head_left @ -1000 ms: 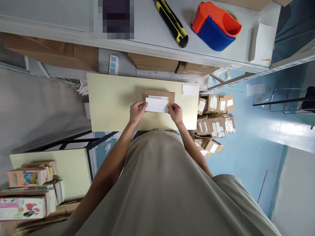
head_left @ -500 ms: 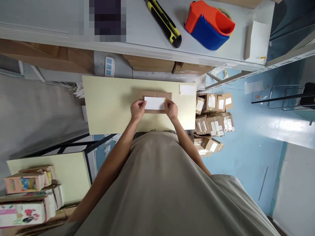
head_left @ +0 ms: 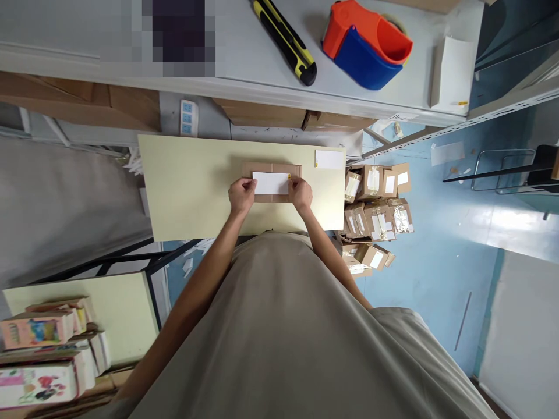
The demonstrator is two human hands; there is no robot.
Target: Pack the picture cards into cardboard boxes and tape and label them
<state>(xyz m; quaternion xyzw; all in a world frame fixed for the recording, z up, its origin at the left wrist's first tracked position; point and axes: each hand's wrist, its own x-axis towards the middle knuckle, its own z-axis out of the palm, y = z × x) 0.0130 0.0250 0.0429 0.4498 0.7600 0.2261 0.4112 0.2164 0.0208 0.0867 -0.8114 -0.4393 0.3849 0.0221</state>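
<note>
Between my two hands a white label (head_left: 271, 183) with a small yellow mark at its right end lies over a brown cardboard box (head_left: 272, 167). My left hand (head_left: 242, 195) pinches the label's left edge between thumb and fingers. At the opposite end, my right hand (head_left: 301, 192) pinches the right edge near the yellow mark. Whether the label touches the cardboard all over cannot be made out. The box rests on a pale yellow tabletop (head_left: 187, 192). A second white label (head_left: 329, 159) lies at the tabletop's far right corner.
A shelf above holds a yellow-black utility knife (head_left: 286, 43), an orange-blue tape dispenser (head_left: 367, 46) and a white paper stack (head_left: 452, 74). A power strip (head_left: 188, 118) sits behind the tabletop. Taped cardboard boxes (head_left: 379, 221) are piled at right, printed cartons (head_left: 43, 355) at lower left.
The whole view has shifted slightly, so everything appears a little further left. Both hands keep their pinch on the label over the box.
</note>
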